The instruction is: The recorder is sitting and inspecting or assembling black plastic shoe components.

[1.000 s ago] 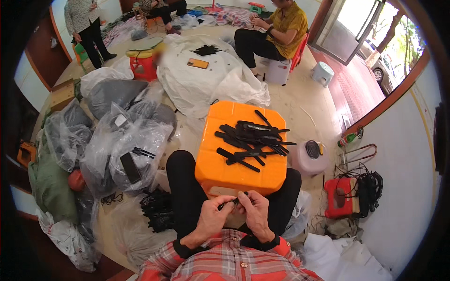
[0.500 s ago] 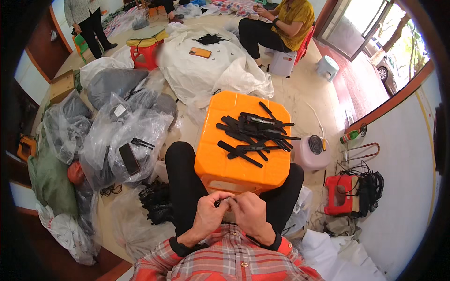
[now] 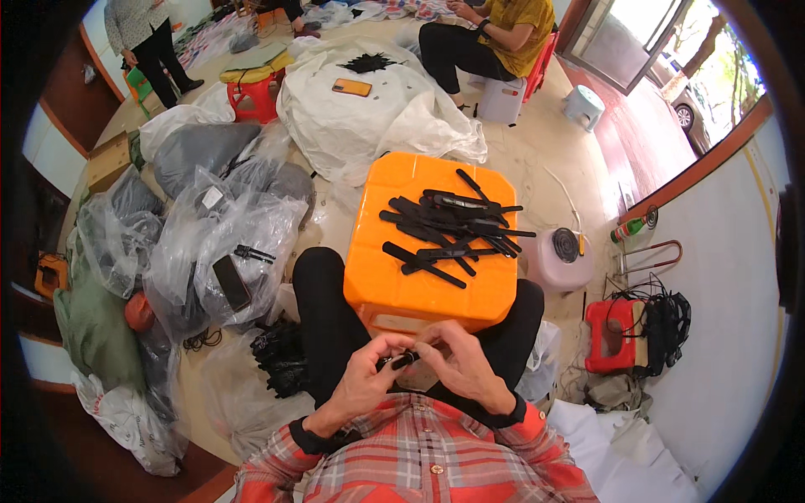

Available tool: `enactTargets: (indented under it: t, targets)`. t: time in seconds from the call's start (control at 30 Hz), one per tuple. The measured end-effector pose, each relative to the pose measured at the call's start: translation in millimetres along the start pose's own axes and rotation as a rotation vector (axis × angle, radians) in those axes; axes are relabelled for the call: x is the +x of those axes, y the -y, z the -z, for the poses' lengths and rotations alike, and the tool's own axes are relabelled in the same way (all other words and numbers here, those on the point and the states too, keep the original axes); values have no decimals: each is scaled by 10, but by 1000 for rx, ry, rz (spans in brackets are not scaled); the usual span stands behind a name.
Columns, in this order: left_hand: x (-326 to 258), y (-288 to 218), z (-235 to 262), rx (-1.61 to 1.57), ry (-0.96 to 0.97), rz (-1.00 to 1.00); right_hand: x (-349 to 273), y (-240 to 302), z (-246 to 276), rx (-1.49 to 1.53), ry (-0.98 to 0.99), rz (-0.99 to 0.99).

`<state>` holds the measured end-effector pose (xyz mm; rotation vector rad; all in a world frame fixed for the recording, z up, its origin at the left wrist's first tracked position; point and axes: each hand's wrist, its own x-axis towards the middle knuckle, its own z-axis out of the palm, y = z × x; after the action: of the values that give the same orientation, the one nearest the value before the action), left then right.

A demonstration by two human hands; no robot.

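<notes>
My left hand (image 3: 365, 381) and right hand (image 3: 457, 369) have moved closer together low in the middle, fingers pinching a small black piece (image 3: 402, 361).

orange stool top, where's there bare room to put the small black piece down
The orange stool is bare along its left side and its near edge, just beyond the hands. The pile of black strips crowds the middle and right. Both the left hand and right hand pinch the small black piece.
</notes>
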<state>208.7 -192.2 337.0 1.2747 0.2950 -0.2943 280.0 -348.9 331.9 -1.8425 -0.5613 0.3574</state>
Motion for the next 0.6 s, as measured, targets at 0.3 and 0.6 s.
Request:
enactTargets:
  t: [0.3,0.6]
  targets:
    - [-8,-120,100,-54,-194,-135,-59,-235,11,544,279,-329]
    - [174,257,120,-479,78,-15,-110,-174,-184,1083,259,-453]
